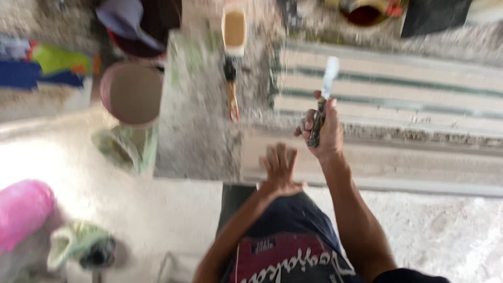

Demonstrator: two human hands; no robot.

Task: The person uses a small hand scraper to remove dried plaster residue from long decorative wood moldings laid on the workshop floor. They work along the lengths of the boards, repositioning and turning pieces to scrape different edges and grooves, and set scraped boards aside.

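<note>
While the head view is blurring, the right hand is gripping a dark-handled scraper, fingers wrapped tight, pale blade pointing to 12 o'clock over the striped panel. The left hand is lying flat, fingers spread, on the plank, at 7 o'clock from the scraper. A brush is lying at 9 o'clock.

Motion blur smears the whole view, so the pale tool in the right hand cannot be identified. The pink object near left and red bowl far are cut off by edges.
</note>
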